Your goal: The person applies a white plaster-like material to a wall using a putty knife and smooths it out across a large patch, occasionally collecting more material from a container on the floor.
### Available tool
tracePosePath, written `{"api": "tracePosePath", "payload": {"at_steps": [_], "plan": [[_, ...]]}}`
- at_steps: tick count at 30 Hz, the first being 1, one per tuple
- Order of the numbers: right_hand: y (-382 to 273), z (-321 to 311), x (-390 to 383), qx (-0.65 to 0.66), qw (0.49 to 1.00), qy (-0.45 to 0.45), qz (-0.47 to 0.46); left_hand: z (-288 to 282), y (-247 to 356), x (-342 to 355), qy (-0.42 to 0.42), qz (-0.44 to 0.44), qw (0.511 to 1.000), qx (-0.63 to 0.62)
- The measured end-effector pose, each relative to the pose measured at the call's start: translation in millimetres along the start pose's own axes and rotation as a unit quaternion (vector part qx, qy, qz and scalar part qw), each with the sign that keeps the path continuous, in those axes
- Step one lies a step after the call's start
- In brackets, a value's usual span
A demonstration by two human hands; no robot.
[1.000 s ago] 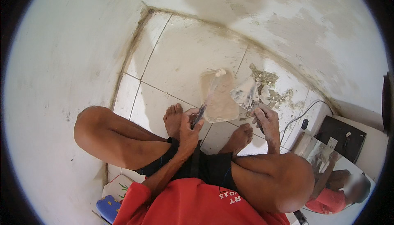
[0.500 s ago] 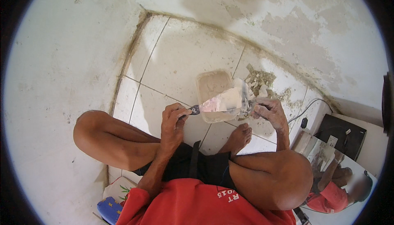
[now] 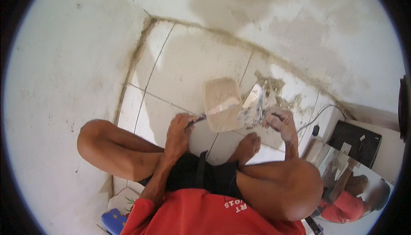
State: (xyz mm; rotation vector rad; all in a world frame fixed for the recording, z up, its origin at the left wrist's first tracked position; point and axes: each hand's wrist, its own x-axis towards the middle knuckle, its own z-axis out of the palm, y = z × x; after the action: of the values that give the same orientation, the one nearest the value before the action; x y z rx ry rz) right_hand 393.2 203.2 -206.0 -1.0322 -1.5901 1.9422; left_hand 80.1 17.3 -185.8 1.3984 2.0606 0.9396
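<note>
My left hand (image 3: 180, 130) is closed on the dark handle of a putty knife (image 3: 223, 106). That blade lies over a clear plastic tub (image 3: 220, 126) holding pale, greyish-beige paste (image 3: 221, 90). My right hand (image 3: 281, 122), dusted with white, grips a second scraper (image 3: 252, 103). White paste smears its blade, which stands just right of the tub, apart from the left blade. My right fingers hide most of its handle.
Crumbled plaster debris (image 3: 274, 85) lies on the tiles by the far wall (image 3: 317, 38), whose surface is patchy. My bare foot (image 3: 248, 147) is near the tub. At right are a cable (image 3: 319, 113), a black flat panel (image 3: 357, 143) and a mirror (image 3: 342, 179).
The two blades, close together before, are now apart. The left knife has turned and dropped lower over the tub, while the right scraper has tilted more upright beside it.
</note>
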Motion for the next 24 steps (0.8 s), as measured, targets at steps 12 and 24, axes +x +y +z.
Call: {"api": "tracePosePath", "payload": {"at_steps": [12, 24], "plan": [[-24.5, 11.7, -8.7, -0.028, 0.991, 0.004, 0.129, 18.5, 21.5, -0.6, -0.207, -0.248, 0.931, 0.171], [-137.7, 4.2, -10.8, 0.227, 0.965, 0.018, -0.129, -32.8, 35.1, 16.4, 0.019, 0.099, 0.995, -0.027]]}}
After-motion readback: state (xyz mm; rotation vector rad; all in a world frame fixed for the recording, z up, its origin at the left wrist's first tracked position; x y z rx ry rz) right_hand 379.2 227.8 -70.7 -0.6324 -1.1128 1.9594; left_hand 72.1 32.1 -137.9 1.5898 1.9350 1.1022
